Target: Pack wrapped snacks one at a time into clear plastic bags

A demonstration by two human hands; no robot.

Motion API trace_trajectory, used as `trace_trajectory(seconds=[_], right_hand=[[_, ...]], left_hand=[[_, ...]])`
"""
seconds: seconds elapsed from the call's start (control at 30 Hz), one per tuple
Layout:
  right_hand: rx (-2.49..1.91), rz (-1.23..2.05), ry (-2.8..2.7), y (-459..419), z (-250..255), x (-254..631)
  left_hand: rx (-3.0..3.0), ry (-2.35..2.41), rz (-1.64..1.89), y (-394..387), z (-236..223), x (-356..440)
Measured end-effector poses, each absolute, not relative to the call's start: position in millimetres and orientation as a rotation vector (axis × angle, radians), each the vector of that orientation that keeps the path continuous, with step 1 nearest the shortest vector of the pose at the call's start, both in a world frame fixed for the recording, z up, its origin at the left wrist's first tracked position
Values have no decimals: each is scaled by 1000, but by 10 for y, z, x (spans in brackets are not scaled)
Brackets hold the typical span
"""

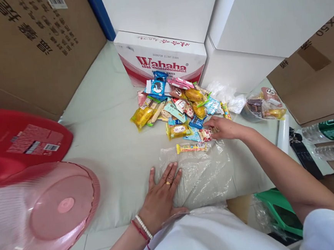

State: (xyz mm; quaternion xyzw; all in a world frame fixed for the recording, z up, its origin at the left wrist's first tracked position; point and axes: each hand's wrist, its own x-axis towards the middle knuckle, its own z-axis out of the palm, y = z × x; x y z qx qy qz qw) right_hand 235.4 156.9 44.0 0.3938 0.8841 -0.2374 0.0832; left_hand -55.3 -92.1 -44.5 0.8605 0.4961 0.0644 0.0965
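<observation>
My left hand (163, 192) lies flat with fingers spread on a clear plastic bag (200, 176) on the pale cushioned surface. A yellow stick-shaped snack packet (191, 148) lies at the bag's far end. My right hand (226, 128) is at the near right edge of a heap of wrapped snacks, its fingers curled and its thumb at the end of a red-and-white snack packet (205, 134). Close to its fingertips is a dark blue packet (197, 121). A yellow packet (179, 130) lies to the left, and a blue-and-white packet (157, 87) tops the heap.
Behind the heap stands a white-and-red Wahaha carton (162, 60). To its right are crumpled clear bags (225, 93) and a filled snack bag (265, 103). A pink translucent basin (60, 206) and a red plastic item (41, 138) occupy the left. Plastic bottles (333, 129) lie far right.
</observation>
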Motion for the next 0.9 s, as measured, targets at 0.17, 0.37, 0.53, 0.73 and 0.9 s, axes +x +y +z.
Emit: trace_trajectory(seconds=[0.17, 0.37, 0.53, 0.73, 0.9], right_hand=[[1214, -507, 2554, 1421, 381, 2269], [1318, -379, 2423, 1344, 395, 2365], [1539, -326, 2397, 1425, 562, 2900], [1777, -451, 2695, 1121, 1034, 2943], [1192, -1029, 2717, 422, 832, 2100]], left_hand=[[2542, 1465, 220, -913, -440, -564], [2578, 1462, 344, -903, -400, -562], [2514, 1607, 382, -859, -453, -467], [2416, 1676, 365, -704, -400, -374], [2397, 1633, 346, -722, -348, -403]])
